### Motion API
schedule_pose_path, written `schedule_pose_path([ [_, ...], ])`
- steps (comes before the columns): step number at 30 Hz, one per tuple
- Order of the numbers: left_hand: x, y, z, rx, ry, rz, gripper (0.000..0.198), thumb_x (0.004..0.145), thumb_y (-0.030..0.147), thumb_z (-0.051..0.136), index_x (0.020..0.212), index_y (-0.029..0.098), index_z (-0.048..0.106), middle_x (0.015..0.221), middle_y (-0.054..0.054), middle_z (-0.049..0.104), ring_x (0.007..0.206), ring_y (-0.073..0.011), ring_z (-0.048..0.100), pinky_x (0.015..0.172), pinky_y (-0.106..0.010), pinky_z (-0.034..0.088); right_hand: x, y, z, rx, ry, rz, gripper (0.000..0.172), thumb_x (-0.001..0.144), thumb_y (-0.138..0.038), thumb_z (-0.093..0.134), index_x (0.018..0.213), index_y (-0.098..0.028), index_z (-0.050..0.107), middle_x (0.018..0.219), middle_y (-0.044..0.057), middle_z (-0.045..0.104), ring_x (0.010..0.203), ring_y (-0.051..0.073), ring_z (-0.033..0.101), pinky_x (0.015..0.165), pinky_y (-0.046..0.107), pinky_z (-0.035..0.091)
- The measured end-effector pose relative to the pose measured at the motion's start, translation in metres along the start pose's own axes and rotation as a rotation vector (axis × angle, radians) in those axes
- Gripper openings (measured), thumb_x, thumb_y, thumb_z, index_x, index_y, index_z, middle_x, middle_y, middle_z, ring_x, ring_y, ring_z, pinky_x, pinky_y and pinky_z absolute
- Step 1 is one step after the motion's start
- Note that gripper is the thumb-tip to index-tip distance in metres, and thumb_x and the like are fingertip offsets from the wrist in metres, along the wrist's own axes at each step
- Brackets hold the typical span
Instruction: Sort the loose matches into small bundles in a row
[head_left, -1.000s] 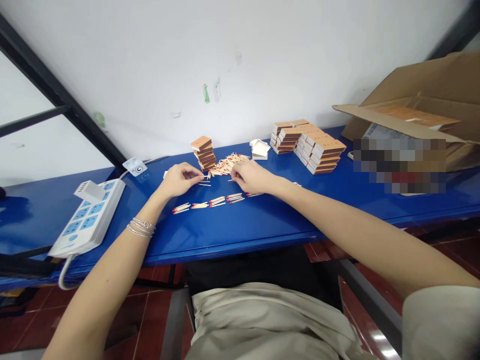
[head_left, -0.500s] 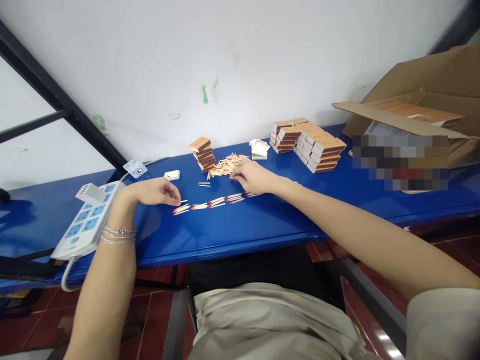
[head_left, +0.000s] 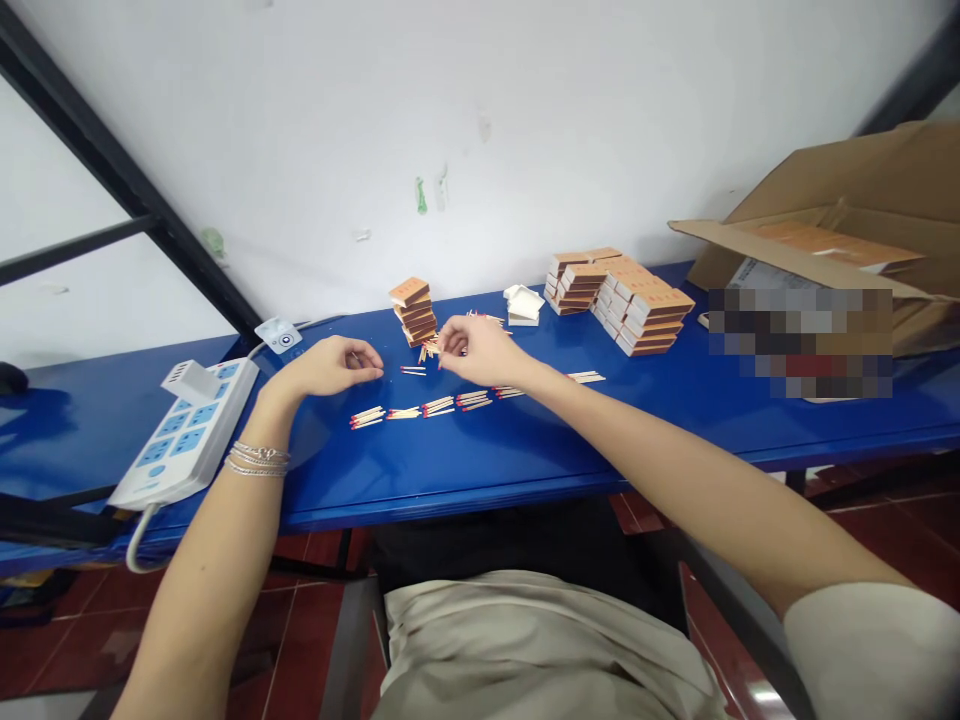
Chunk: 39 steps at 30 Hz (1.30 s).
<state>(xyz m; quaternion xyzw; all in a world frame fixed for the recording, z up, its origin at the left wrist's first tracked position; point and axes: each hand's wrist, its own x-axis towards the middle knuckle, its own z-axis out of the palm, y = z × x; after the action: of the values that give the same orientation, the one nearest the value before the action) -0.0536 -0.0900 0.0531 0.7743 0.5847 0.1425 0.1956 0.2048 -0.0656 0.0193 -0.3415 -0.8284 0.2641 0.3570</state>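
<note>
My left hand (head_left: 330,366) hovers low over the blue table (head_left: 525,440), fingers curled in a pinch near two loose matches (head_left: 412,371); what it holds is too small to make out. My right hand (head_left: 471,348) is closed over the loose pile of matches (head_left: 430,349) beside a short stack of orange matchboxes (head_left: 414,309). A row of small match bundles (head_left: 431,406) lies in front of both hands, red heads to the left.
A white and blue power strip (head_left: 184,432) lies at the left. White box trays (head_left: 523,304) and larger stacks of orange matchboxes (head_left: 630,298) stand behind the right arm. An open cardboard carton (head_left: 840,240) sits at the far right. A white wall backs the table.
My left hand went down to the leftmost bundle, then lifted back toward the loose matches. My right hand shifted left along the pile toward the short stack.
</note>
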Motion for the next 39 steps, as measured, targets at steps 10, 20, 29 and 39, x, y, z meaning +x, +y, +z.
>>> schedule_pose_path([
  [10,0.016,0.002,0.03,-0.013,0.108,0.22,0.03,0.074,0.039,0.064,0.089,0.015,0.075,0.079,-0.005,0.07,0.063,-0.0131,0.058,0.061,-0.025,0.047,0.001,-0.022,0.04,-0.007,-0.171,-0.042,0.007,0.066,-0.011,0.066,0.068,-0.015,0.072,0.069,0.001,0.071,0.067,0.012,0.062,0.065,0.023,0.044],
  [20,0.02,0.006,0.037,0.051,0.146,0.213,0.018,0.074,0.027,0.065,0.084,0.017,0.075,0.076,-0.003,0.069,0.06,-0.0112,0.056,0.058,-0.023,0.044,0.004,-0.012,0.029,-0.17,-0.217,-0.139,0.015,0.076,-0.017,0.062,0.081,-0.017,0.077,0.077,0.003,0.073,0.071,0.014,0.061,0.07,0.025,0.041],
  [29,0.021,0.004,0.041,0.058,0.142,0.218,0.02,0.078,0.032,0.062,0.083,0.015,0.072,0.082,-0.006,0.07,0.065,-0.0138,0.057,0.062,-0.026,0.046,0.014,0.001,0.027,-0.303,-0.145,-0.024,0.013,0.08,-0.023,0.065,0.087,-0.017,0.074,0.085,0.004,0.073,0.079,0.016,0.063,0.076,0.027,0.041],
  [39,0.022,0.004,0.041,-0.075,0.129,0.079,0.025,0.078,0.032,0.058,0.086,0.013,0.073,0.079,-0.008,0.074,0.066,-0.016,0.061,0.062,-0.028,0.046,0.014,0.009,0.025,-0.386,-0.154,-0.03,0.022,0.075,-0.006,0.054,0.08,-0.016,0.072,0.083,0.006,0.074,0.078,0.018,0.064,0.076,0.027,0.043],
])
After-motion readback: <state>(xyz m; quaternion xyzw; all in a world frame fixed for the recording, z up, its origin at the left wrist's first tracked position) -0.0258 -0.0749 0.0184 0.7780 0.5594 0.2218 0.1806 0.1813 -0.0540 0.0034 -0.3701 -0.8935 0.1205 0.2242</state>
